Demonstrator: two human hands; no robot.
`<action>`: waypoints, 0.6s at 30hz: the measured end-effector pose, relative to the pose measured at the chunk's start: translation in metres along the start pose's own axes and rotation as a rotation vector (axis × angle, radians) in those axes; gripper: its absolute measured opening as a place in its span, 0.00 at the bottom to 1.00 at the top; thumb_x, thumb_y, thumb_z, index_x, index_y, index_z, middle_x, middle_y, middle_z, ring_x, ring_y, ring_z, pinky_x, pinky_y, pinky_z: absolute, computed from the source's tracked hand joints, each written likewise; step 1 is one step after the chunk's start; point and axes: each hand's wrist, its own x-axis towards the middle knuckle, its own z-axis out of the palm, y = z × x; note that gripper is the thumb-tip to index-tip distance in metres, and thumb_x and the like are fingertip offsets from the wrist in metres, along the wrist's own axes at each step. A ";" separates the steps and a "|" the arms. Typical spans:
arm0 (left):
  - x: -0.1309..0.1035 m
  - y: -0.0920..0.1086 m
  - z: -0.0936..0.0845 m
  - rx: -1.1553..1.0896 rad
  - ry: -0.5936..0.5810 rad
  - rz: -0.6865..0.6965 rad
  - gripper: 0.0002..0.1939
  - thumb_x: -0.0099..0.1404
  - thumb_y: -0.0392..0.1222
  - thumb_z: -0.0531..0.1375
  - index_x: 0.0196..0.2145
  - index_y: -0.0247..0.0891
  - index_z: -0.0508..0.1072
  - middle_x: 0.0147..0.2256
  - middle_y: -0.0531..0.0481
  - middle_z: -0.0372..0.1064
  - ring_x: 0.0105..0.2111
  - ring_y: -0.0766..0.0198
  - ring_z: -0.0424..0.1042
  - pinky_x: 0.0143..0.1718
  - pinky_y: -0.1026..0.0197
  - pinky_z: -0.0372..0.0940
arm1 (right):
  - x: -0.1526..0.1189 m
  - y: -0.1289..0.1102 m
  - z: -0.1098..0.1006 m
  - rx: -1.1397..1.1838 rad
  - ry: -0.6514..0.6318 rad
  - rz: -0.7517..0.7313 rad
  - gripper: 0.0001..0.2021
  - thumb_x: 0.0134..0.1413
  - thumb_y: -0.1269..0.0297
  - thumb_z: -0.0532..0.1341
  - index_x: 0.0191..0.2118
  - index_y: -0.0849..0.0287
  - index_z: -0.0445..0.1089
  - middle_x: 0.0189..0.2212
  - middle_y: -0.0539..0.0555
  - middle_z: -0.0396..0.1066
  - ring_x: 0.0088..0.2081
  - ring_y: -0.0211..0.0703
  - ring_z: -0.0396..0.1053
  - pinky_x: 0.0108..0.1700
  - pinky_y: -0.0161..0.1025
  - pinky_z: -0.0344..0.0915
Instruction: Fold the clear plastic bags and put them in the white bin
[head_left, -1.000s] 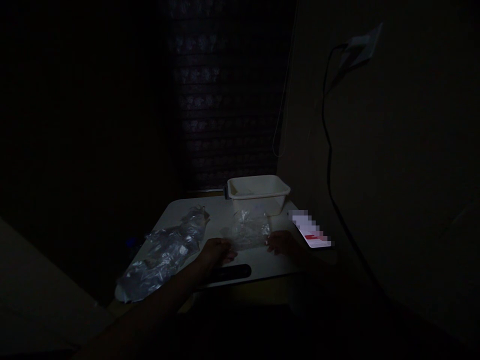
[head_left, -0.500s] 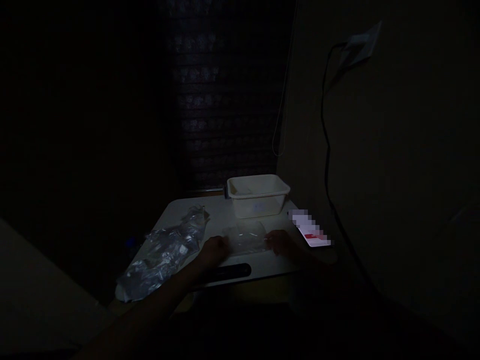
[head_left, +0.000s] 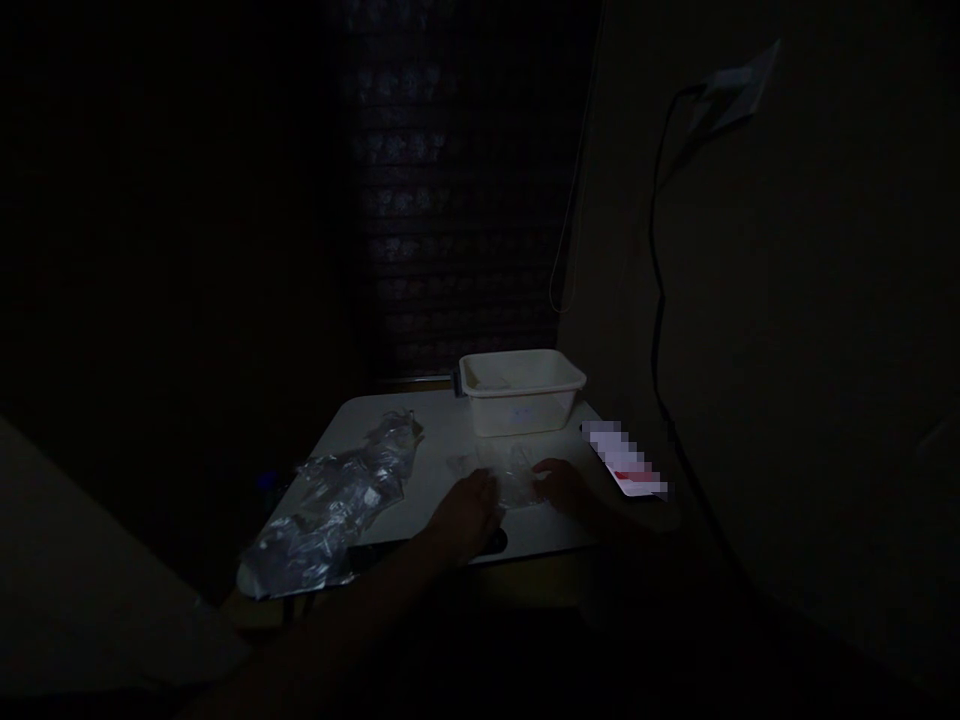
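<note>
A clear plastic bag (head_left: 517, 478) lies on the white table (head_left: 439, 440) between my hands, in very dim light. My left hand (head_left: 471, 510) rests over the bag's left part, its fingers close together; whether they pinch the plastic is too dark to tell. At the bag's right edge, my right hand (head_left: 559, 485) has its thumb and fingers curled round the plastic. Crumpled clear plastic bags (head_left: 349, 490) are spread along the table's left side. Behind my hands stands a white plastic tub (head_left: 521, 412) with something pale inside.
A phone with a lit screen (head_left: 624, 460) lies at the table's right edge. A black cable (head_left: 660, 300) hangs from a wall outlet (head_left: 739, 90) on the right. Dark blinds (head_left: 405, 200) with a looped cord are behind the table.
My left hand has moved right, from the bag's left edge onto the bag, closer to my right hand. The plastic between them is now gathered narrower. The view has shifted slightly.
</note>
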 end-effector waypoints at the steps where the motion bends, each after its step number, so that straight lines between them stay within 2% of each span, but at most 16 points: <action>1: 0.000 0.005 0.004 0.011 -0.017 -0.038 0.26 0.60 0.46 0.39 0.52 0.24 0.50 0.53 0.34 0.46 0.53 0.54 0.45 0.50 0.56 0.45 | 0.000 0.001 0.001 -0.020 -0.006 -0.003 0.10 0.37 0.73 0.55 0.32 0.64 0.65 0.17 0.49 0.66 0.20 0.34 0.64 0.21 0.30 0.59; 4: 0.000 0.014 0.012 0.027 -0.066 -0.162 0.30 0.60 0.49 0.36 0.53 0.23 0.48 0.54 0.33 0.41 0.54 0.51 0.39 0.50 0.51 0.42 | 0.000 0.003 0.000 -0.112 0.006 -0.036 0.10 0.38 0.70 0.54 0.32 0.63 0.65 0.20 0.51 0.68 0.23 0.36 0.66 0.24 0.31 0.61; 8: -0.001 0.019 0.013 0.045 -0.100 -0.246 0.31 0.60 0.51 0.35 0.53 0.24 0.47 0.54 0.34 0.40 0.54 0.51 0.38 0.50 0.48 0.40 | -0.001 0.000 -0.001 -0.258 0.046 -0.099 0.09 0.38 0.69 0.56 0.30 0.63 0.66 0.24 0.53 0.69 0.29 0.39 0.67 0.31 0.32 0.62; 11: -0.003 0.021 0.010 0.063 -0.099 -0.263 0.32 0.60 0.52 0.34 0.53 0.24 0.47 0.54 0.35 0.41 0.54 0.51 0.39 0.50 0.47 0.40 | -0.001 -0.005 -0.005 -0.349 0.064 -0.097 0.09 0.38 0.67 0.56 0.30 0.64 0.67 0.28 0.55 0.69 0.32 0.39 0.67 0.34 0.32 0.61; 14: -0.003 0.019 0.008 0.084 -0.068 -0.273 0.31 0.60 0.52 0.35 0.52 0.24 0.49 0.53 0.35 0.43 0.54 0.51 0.40 0.50 0.47 0.39 | -0.003 -0.011 -0.012 -0.481 0.101 -0.115 0.08 0.42 0.64 0.54 0.28 0.62 0.67 0.29 0.55 0.69 0.31 0.40 0.67 0.33 0.33 0.61; 18: 0.005 0.010 0.004 0.098 0.000 -0.237 0.29 0.60 0.49 0.35 0.52 0.25 0.51 0.53 0.36 0.44 0.54 0.53 0.41 0.51 0.49 0.40 | -0.002 -0.019 -0.017 -0.583 0.156 -0.251 0.12 0.47 0.68 0.46 0.31 0.61 0.66 0.30 0.56 0.69 0.33 0.40 0.66 0.36 0.36 0.61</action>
